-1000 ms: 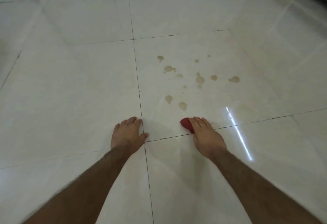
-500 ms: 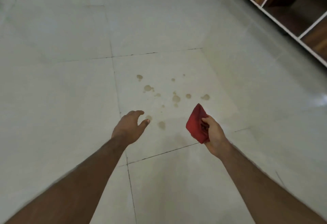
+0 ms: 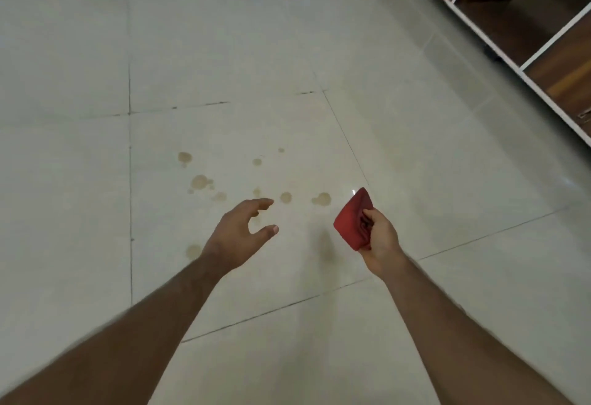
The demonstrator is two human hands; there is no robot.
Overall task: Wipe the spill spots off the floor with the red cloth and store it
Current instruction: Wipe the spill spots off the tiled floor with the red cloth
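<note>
Wiping hasn't begun: right hand [image 3: 380, 241] grips the folded cloth [image 3: 353, 219], left hand [image 3: 238, 238] hangs loose and empty; spots [image 3: 321, 199] just ahead need pressing.

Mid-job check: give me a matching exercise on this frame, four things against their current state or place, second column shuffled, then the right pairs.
Things:
1. red cloth
2. left hand
3. spill spots
4. shelf unit

States or places:
A. tan marks still on the pale floor tile
B. open and empty, fingers spread above the floor
C. top right corner, brown compartments with white edges
D. bunched in the right hand, off the floor

Pairs: 1-D, 2-B, 3-A, 4-C
</note>
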